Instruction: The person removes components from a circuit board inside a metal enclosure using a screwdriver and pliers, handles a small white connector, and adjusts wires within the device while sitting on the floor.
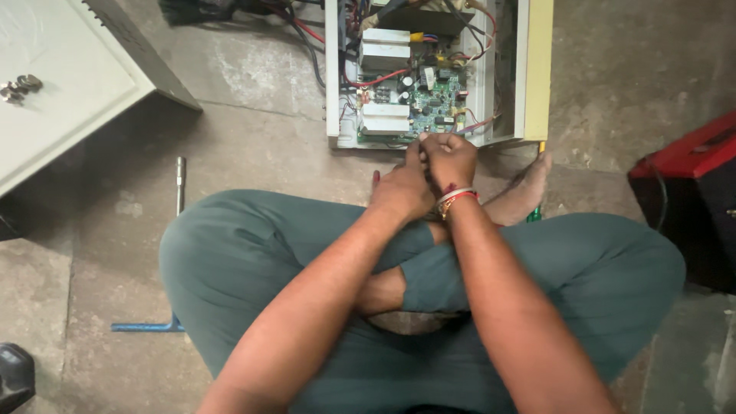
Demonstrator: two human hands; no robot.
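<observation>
Both hands are bunched together: left hand (404, 188) and right hand (451, 159) curled, fingertips pinching something tiny at the near edge of the open metal chassis (537, 69); can't tell what. The green circuit board (433, 100) inside looks fragile, so I'd grip the stiff casing instead. Rough concrete floor (253, 146), L-shaped wrench (178, 230) nearby.

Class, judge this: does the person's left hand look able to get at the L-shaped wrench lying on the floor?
Probably yes: the L-shaped wrench lies uncovered on the floor beside the left knee, though the left hand is now occupied at the open case.
</observation>
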